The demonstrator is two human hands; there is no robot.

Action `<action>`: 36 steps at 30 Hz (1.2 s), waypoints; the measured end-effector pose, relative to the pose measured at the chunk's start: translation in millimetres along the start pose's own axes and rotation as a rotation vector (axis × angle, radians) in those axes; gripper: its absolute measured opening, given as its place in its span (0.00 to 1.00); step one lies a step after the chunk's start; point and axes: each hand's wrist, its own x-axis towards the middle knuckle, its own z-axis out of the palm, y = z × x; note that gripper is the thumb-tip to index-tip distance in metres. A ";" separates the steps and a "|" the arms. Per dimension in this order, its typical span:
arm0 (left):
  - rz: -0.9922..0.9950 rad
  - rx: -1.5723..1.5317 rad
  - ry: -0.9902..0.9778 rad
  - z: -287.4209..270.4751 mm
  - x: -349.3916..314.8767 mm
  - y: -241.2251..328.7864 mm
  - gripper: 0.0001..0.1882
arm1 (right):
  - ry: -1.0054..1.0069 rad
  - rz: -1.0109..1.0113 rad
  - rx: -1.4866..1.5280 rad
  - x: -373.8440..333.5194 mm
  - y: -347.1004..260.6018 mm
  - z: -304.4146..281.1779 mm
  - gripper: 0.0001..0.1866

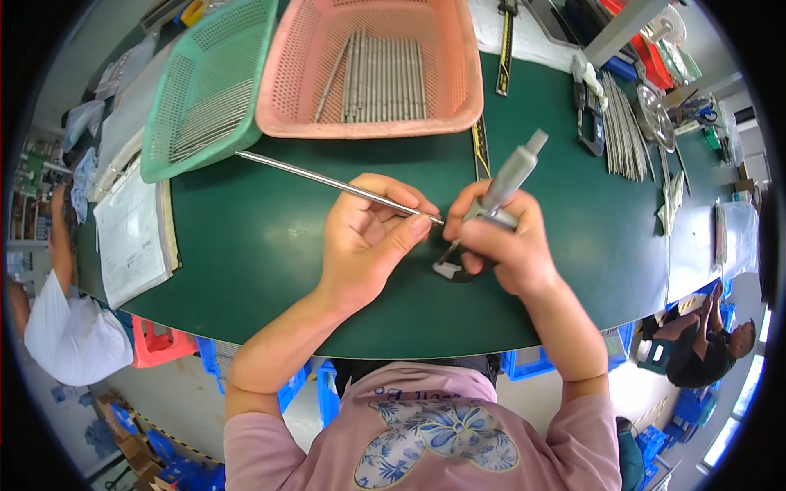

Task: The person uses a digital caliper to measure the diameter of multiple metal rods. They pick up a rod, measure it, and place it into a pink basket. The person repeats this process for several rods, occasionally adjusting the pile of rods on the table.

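A thin, shiny metal rod point(319, 179) slants across the middle of the green table, its far end near the green basket. Thumb and fingers of my left hand point(364, 233) pinch it close to its near end. My right hand point(506, 237) is wrapped round a micrometer point(512, 176), whose grey barrel points up and away to the right. The micrometer's dark frame shows below my right fingers. The rod's near end lies right beside my right fingertips; whether it touches the micrometer I cannot tell.
A pink basket point(368, 128) with a row of grey rods stands ahead, beside a green basket point(155, 168) of thinner rods. Papers point(135, 233) lie at left. On the right are a digital caliper point(589, 119) and a bundle of rods point(624, 131). Two other people sit farther off.
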 end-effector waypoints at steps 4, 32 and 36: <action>-0.137 -0.057 -0.022 4.7 -5.5 -6.3 0.11 | 0.050 0.041 0.265 4.5 -5.6 -24.4 0.35; -0.257 0.008 -0.120 13.4 -12.2 -13.5 0.11 | 0.035 0.111 0.428 0.0 -2.4 -24.4 0.39; -0.265 -0.033 -0.121 12.3 -13.0 -12.7 0.11 | 0.015 0.111 0.439 -0.3 -3.4 -21.9 0.40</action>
